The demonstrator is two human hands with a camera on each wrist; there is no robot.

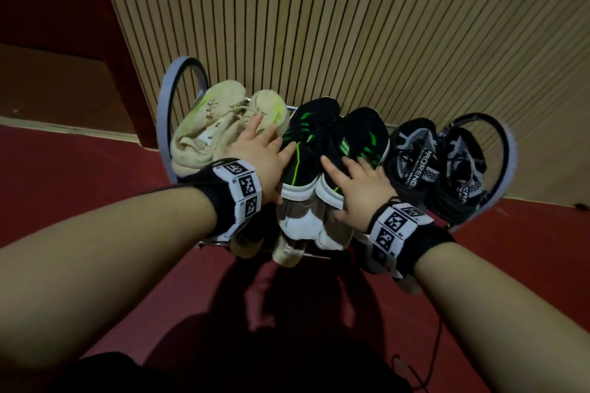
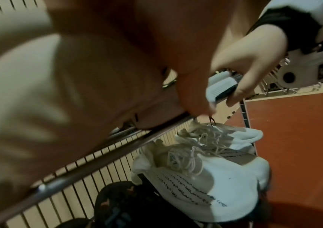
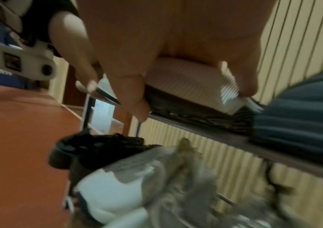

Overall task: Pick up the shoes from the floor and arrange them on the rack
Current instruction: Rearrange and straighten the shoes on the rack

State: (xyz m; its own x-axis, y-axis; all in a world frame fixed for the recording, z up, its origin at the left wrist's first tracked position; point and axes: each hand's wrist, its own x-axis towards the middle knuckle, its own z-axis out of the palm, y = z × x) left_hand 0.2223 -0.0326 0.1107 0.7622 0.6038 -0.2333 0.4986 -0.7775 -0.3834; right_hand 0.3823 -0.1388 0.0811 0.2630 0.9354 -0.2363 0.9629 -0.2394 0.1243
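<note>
Three pairs of shoes sit side by side on the top shelf of the metal shoe rack [image 1: 166,105], which stands on the red floor [image 1: 79,175] against a ribbed beige wall [image 1: 351,25]. At the left end lie the cream sneakers [image 1: 204,124], toes toward the wall, with loose laces. My left hand [image 1: 258,153] rests between them and the next pair, fingers spread and fairly straight, fingertips on the cream pair's laces and thumb against the left black-and-green sneaker [image 1: 306,143]; it grips nothing. That sneaker's white heel juts over the shelf's front rail, touching its mate, the right black-and-green sneaker [image 1: 360,134]. My right hand [image 1: 357,188] clasps the heel of that right sneaker, thumb underneath and fingers bent over the white sole edge, as my right wrist camera shows. Farther right stand the black-and-grey patterned sneakers [image 1: 437,159] by the rack's looped end. More shoes, white and dark, sit on the lower shelf.
</note>
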